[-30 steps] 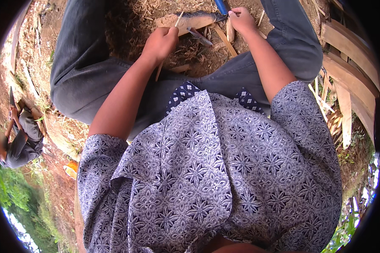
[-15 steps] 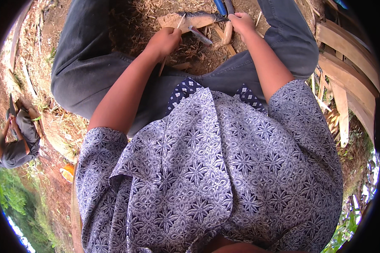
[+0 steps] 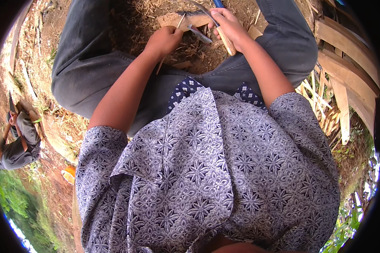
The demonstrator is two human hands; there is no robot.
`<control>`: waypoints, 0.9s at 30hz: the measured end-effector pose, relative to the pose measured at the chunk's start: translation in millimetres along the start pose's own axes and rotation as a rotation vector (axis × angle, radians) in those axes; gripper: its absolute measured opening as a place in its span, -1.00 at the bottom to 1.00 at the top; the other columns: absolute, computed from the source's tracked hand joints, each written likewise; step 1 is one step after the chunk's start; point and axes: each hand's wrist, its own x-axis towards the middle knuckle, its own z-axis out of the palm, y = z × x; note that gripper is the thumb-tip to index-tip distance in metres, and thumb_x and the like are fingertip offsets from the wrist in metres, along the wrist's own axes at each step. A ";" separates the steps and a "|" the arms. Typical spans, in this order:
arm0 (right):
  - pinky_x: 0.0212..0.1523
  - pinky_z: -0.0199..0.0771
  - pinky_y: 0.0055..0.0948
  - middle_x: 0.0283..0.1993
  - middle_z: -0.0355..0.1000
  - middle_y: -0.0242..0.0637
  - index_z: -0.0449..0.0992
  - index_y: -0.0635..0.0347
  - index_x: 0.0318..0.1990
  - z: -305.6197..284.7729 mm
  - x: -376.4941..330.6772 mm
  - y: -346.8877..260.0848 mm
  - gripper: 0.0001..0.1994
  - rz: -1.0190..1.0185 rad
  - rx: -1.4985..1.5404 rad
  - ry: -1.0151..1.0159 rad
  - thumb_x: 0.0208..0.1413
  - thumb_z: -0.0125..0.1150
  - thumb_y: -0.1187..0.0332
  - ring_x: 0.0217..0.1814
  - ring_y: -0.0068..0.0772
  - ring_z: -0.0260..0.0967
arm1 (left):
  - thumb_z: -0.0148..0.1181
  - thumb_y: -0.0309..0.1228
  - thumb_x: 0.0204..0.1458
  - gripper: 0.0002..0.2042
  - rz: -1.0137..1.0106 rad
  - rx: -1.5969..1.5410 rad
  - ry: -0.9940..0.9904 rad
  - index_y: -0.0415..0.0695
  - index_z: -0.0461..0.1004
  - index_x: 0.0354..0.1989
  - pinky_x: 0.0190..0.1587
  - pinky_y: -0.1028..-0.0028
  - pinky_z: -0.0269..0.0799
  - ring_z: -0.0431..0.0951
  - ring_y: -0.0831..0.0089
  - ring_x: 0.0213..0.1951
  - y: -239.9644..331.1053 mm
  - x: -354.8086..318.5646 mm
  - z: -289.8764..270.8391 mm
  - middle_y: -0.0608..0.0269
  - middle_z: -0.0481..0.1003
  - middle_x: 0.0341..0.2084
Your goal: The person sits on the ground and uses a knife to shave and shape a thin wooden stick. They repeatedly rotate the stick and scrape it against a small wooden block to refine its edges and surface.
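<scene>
Outdoor dirt ground (image 3: 143,29) littered with dry shavings and straw; person sits with knees spread, head view looking down past a patterned blue-white shirt (image 3: 207,168). Landmark: flat wooden block (image 3: 173,19) on the ground between the legs. Left hand (image 3: 164,41) is closed around a thin bamboo stick (image 3: 180,22), holding its upper end on the block's near edge; the stick's lower end pokes out below the fist, toward the lap. Right hand (image 3: 229,26), just right of the block, is clamped on the pale wooden handle of a knife (image 3: 217,27) whose blade runs up and left over the block, close to the stick; contact between edge and stick can't be resolved. Reads as a whittling step in progress: stick braced on the block, blade lined up. Next cut likely needs the stick pinned firm and the edge driven away from the left fingers, which sit near the blade line. Right of the block, beyond the knee: a pile of split bamboo slats (image 3: 346,71) and thin splints (image 3: 316,97). Far left of the block, another person (image 3: 17,143) crouches on the ground, well apart. Shavings clutter the ground around the block.
</scene>
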 end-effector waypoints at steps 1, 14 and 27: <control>-0.42 0.44 -0.57 -0.27 0.45 -0.38 0.31 0.10 0.26 5.5 -2.8 -1.2 -0.64 0.011 -0.040 -0.059 0.40 -0.01 0.23 -0.43 -0.65 0.35 | -0.04 -0.08 0.15 -0.59 -0.002 0.012 0.005 -0.17 0.62 -0.23 -0.05 0.18 0.47 0.63 0.00 -0.20 1.0 -0.3 0.6 -0.06 0.62 -0.37; -0.45 0.51 -0.39 -0.36 0.52 -0.25 0.49 -0.03 0.07 24.8 11.5 30.8 -0.73 -0.098 -0.363 -0.140 0.27 0.18 0.17 -0.45 -0.42 0.52 | -0.02 -0.11 0.14 -0.60 -0.014 0.049 0.056 -0.17 0.62 -0.21 -0.01 0.14 0.48 0.61 -0.09 -0.15 7.0 -5.8 0.0 -0.18 0.60 -0.30; -0.05 0.51 -0.22 -0.15 0.59 -0.16 0.50 0.03 0.04 32.2 8.9 21.6 -0.71 0.001 -0.360 -0.082 0.26 0.17 0.16 -0.10 -0.12 0.56 | -0.02 -0.11 0.15 -0.60 0.000 0.046 0.050 -0.20 0.61 -0.23 -0.02 0.13 0.48 0.61 -0.10 -0.16 3.6 -8.6 1.5 -0.21 0.59 -0.32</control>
